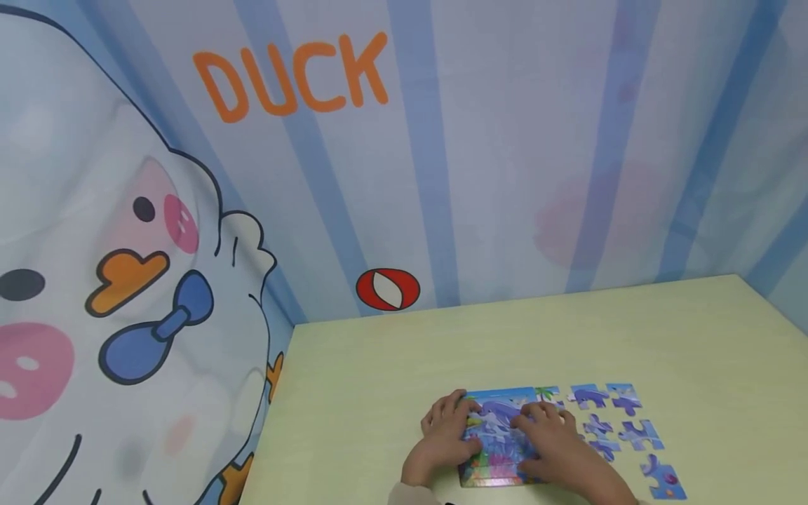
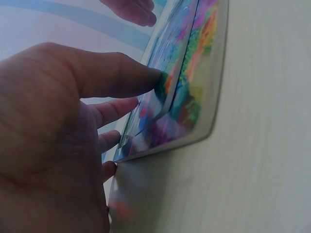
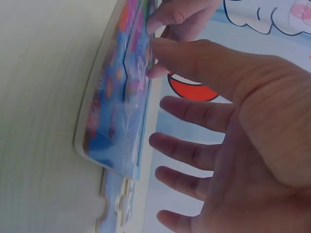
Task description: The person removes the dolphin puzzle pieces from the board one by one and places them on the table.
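A jigsaw puzzle board with a dolphin and a bright undersea picture lies flat on the table. My left hand rests along its left side; in the left wrist view, the thumb touches the picture near the raised border. Over the board's right half is my right hand, fingers spread and slightly bent. In the right wrist view its thumb reaches to the board's surface, and no piece shows in the palm. A palm-tree piece pokes out beyond the right fingers. Part of the picture is hidden under both hands.
Several loose jigsaw pieces lie right of the board, among them a dolphin piece, a blue piece and a corner piece nearer me. The pale table meets a striped cloth backdrop with a printed duck.
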`<state>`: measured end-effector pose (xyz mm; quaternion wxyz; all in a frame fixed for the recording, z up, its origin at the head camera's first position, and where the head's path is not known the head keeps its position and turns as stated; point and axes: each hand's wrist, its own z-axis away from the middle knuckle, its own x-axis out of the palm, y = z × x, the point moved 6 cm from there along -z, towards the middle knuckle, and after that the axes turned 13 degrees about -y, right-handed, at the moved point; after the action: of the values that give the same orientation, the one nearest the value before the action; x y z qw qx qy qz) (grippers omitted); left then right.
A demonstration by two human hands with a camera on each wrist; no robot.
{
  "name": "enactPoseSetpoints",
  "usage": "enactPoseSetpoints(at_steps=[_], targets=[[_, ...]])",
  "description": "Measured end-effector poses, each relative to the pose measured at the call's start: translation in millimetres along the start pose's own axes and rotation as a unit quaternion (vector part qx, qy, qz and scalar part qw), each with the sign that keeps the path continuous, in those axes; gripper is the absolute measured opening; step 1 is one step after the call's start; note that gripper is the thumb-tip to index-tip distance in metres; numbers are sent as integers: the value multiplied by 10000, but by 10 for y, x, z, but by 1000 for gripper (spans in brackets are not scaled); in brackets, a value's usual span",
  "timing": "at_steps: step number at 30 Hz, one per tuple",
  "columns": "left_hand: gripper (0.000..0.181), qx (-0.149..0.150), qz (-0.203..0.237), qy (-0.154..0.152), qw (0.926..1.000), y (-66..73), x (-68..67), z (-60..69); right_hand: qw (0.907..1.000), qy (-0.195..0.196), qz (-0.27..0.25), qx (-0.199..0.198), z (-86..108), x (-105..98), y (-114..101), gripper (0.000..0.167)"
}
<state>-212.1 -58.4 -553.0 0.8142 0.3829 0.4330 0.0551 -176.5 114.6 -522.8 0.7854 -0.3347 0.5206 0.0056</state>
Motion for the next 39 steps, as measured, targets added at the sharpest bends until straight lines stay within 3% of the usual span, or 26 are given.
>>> enactPoseSetpoints(at_steps=[8,28,39], targets=[[40,15,0,-62,10000,48,-16,31,9994,-51,327,48,-59,88,25,40],[49,36,-273,-90,9996,-59,-47,42,9989,-192,357,227,-213,95,-17,35],[58,111,-212,-178,9996,-55,-35,10,9983,-224,471,-267,-235,32,-15,39]])
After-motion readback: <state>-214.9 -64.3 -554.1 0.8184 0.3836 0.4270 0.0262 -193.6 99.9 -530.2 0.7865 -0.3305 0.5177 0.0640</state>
